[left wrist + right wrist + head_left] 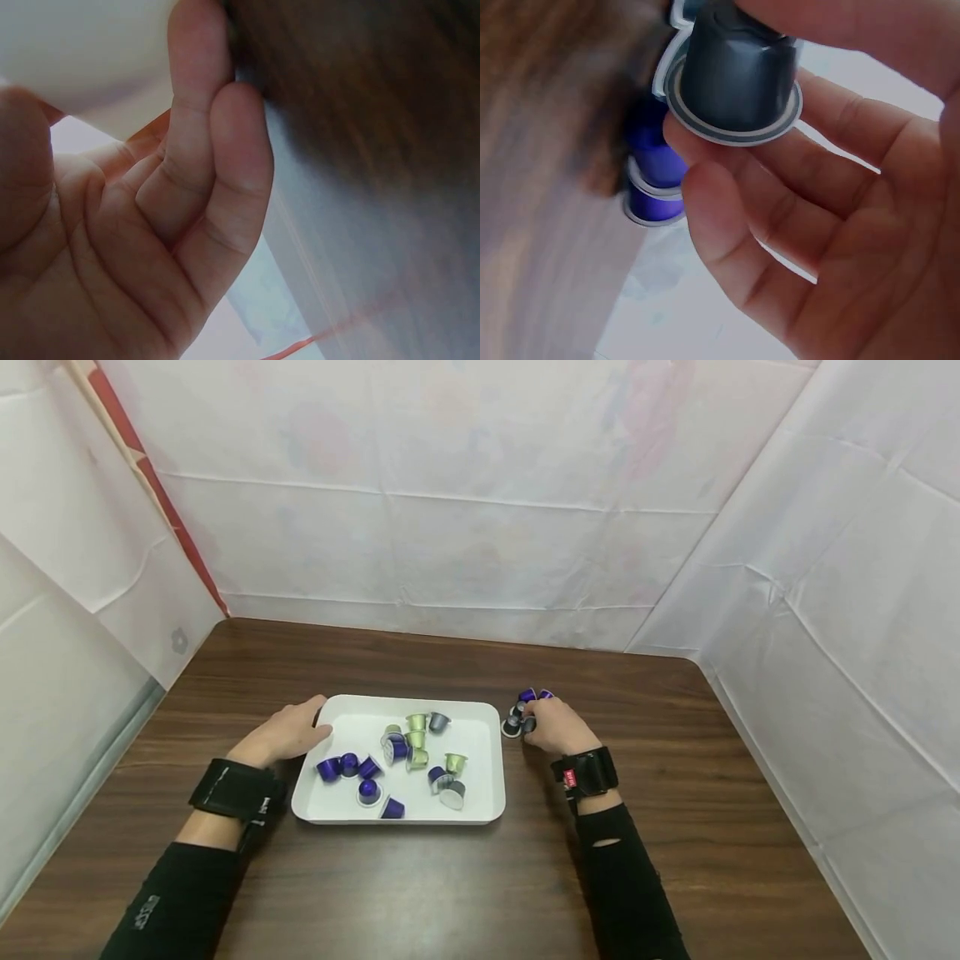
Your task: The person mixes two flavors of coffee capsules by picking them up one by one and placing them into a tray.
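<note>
A white tray (315,802) holds purple coffee capsules (369,791), green capsules (455,764) and grey capsules (438,722). My left hand (288,732) holds the tray at its left end, the thumb at the rim; in the left wrist view its other fingers (241,142) are bent beside the pale tray (90,52). Right of the tray, my right hand (557,727) pinches a dark grey coffee capsule (739,82), the thumb at its narrow end and fingers by its rim. More purple capsules (656,165) lie past the fingertips, and another dark capsule (512,725) is close by.
The brown wooden table (405,893) extends around the tray. White sheeting (420,552) hangs behind the table and along both sides. A red strip (165,502) runs down the back left corner.
</note>
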{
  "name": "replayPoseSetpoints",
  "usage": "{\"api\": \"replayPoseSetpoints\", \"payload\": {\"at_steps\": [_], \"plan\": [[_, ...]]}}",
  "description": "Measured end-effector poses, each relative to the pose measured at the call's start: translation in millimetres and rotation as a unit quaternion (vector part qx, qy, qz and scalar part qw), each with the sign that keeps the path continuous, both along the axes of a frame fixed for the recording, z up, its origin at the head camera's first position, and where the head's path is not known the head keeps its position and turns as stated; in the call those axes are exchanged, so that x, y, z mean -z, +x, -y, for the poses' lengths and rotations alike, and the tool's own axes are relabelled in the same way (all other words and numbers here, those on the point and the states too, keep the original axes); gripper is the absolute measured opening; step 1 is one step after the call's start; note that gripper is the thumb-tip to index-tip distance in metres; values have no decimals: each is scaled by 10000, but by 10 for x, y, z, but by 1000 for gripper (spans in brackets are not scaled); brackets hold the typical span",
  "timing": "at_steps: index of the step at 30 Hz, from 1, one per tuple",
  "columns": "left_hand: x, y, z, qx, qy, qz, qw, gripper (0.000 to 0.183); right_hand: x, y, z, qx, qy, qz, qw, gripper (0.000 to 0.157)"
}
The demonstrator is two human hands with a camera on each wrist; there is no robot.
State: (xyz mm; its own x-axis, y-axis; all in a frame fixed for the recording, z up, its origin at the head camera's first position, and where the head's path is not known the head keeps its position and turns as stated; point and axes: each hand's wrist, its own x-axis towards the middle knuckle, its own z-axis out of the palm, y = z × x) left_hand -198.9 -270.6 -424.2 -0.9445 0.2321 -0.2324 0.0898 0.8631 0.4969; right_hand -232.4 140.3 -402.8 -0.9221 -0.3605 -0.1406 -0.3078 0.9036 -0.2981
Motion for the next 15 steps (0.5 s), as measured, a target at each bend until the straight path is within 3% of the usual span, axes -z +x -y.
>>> {"api": "replayPoseSetpoints", "payload": {"at_steps": [7, 15], "plan": [[-6, -3, -12, -21, 11, 22, 10000, 53, -147, 44, -34, 19, -252, -55, 9997, 34], [-19, 4, -12, -24, -13, 62, 10000, 54, -177, 78, 29, -5, -388, -144, 9991, 36]]}}
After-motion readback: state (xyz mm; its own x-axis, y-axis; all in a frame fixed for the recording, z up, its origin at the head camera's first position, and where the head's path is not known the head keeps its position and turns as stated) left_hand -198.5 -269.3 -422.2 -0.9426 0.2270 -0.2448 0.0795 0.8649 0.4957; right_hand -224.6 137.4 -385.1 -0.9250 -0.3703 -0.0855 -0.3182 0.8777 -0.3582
